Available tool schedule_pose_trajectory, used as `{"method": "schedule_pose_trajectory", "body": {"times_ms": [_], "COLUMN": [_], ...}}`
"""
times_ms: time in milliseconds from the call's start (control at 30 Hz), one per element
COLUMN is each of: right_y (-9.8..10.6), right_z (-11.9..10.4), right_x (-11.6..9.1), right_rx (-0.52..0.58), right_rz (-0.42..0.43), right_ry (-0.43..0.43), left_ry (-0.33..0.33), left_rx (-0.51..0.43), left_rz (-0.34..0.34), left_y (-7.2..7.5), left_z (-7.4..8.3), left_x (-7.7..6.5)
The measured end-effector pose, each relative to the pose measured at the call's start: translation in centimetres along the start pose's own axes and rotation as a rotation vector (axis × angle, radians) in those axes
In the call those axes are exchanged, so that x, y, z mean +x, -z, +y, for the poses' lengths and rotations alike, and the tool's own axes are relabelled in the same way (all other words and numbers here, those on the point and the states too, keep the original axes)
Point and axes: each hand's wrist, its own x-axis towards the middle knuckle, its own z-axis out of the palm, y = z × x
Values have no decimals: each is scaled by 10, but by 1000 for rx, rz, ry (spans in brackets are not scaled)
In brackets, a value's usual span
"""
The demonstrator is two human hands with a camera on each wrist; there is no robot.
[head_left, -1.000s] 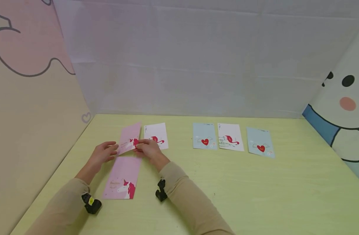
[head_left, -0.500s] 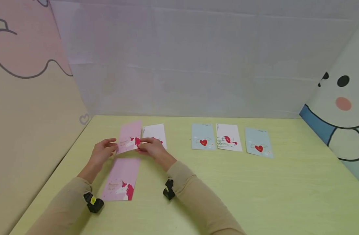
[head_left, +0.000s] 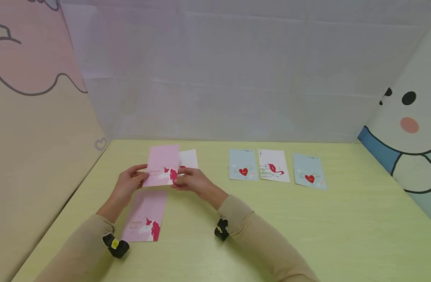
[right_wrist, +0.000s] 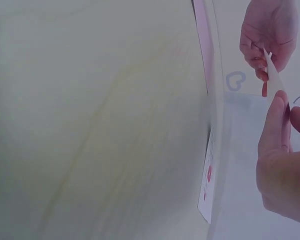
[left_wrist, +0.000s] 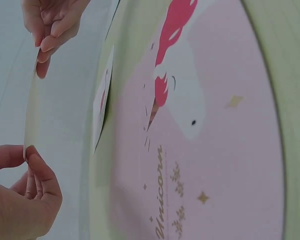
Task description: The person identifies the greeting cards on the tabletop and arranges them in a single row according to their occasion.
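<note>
A pink unicorn card [head_left: 162, 162] is held up off the table between both hands. My left hand [head_left: 128, 184] pinches its left edge between thumb and fingers. At the opposite edge, my right hand [head_left: 196, 183] pinches the lower right corner. In the left wrist view the raised card [left_wrist: 32, 110] is seen edge-on, spanning the two hands. Below it, flat on the table, lies a second pink unicorn card [head_left: 145, 219], which fills much of the left wrist view. A white flamingo card [head_left: 189, 158] lies behind the raised one and is partly hidden by it.
To the right, in a row on the pale yellow-green table [head_left: 272, 223], lie a blue heart card [head_left: 243, 163], a white flamingo card [head_left: 273, 165] and another blue heart card [head_left: 309, 170]. A white sheet [head_left: 215, 78] stands at the back edge, with decorated panels at both sides.
The raised pink card has shifted right and turned to face the camera more squarely. Both hands have moved right with it, and it now covers more of the white flamingo card.
</note>
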Motion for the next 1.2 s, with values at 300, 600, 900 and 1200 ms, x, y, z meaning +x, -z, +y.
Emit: {"method": "schedule_pose_trajectory", "body": {"times_ms": [300,600,900,1200], "right_y": [19,29,29,27], "right_z": [-1,-2,3,9], "right_x": [-20,-32,-46,-61], "right_rx": [-73,-130,-182,-241], "right_rz": [9,134,148,151], "right_ry": [16,47,75,27], "left_ry": [9,-42,-60,-101], "left_rx": [-6,98,178,289], "left_rz": [-89,-201,-270,-284], "left_y": [-11,-26,-27,-28], "left_z": [7,27,27,26], "left_x": [-19,-52,-68,-81]}}
